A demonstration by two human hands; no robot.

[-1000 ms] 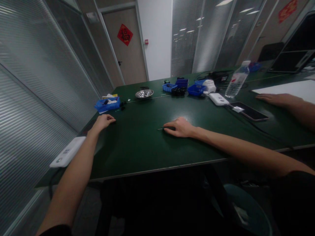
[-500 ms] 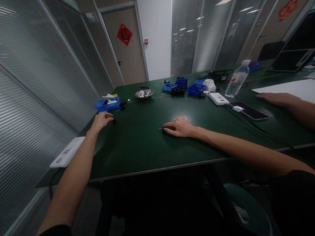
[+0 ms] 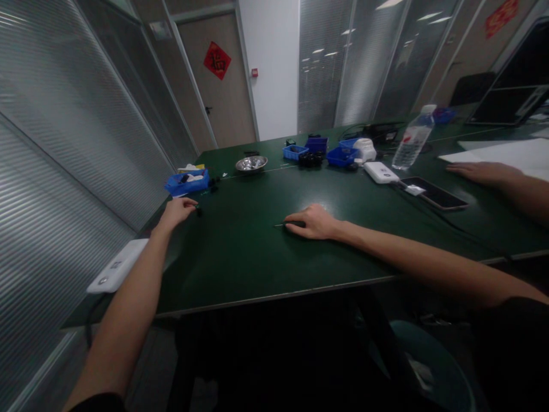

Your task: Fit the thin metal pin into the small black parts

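My left hand (image 3: pixel 176 212) is over the left side of the green table, with thumb and fingers pinched at a small dark part (image 3: pixel 198 210). The part is too small to make out its kind. My right hand (image 3: pixel 315 222) rests on the tabletop near the middle, its fingers wrapped round a screwdriver (image 3: pixel 295 224). The tool's thin metal shaft points left and lies close to the table surface. Just beyond my left hand is a blue bin (image 3: pixel 187 184) with small items in it, and several small black pieces (image 3: pixel 213 183) lie beside the bin.
A metal bowl (image 3: pixel 251 165) holds small parts. Farther right are blue bins (image 3: pixel 342 156), black parts (image 3: pixel 310 159), a white power bank (image 3: pixel 381 172), a phone (image 3: pixel 435 192) and a water bottle (image 3: pixel 414 139). Another person's hand (image 3: pixel 484 171) lies by white paper (image 3: pixel 514 154). A white device (image 3: pixel 118 266) sits left.
My left fingers have shifted slightly at the small dark part, which shows a little more now. My right hand and the screwdriver stay put. The white paper at right has moved slightly.
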